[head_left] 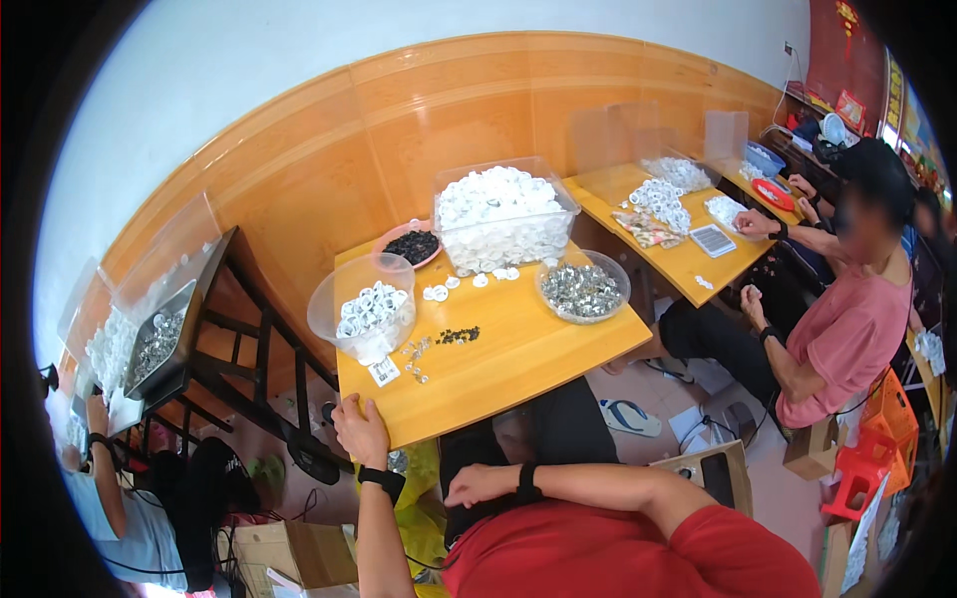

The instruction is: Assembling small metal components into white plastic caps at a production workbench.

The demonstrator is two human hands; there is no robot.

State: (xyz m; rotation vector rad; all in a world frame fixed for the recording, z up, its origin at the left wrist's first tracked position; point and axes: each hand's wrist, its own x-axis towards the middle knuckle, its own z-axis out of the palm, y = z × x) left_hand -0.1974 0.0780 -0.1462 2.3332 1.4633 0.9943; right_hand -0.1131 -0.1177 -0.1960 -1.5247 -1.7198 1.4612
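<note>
Bright even daylight, soft shadows, fisheye-bent edges, dark vignette

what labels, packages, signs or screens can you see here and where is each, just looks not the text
small tag: white square with a black code pattern, near left edge of the yellow table.
flat device: grey rectangle, on the far table.
cardboard boxes: brown, on the floor lower left.
wall hangings: red, top right.

orange wood wall panels [329,149] w/ white wall [249,60] above
</note>
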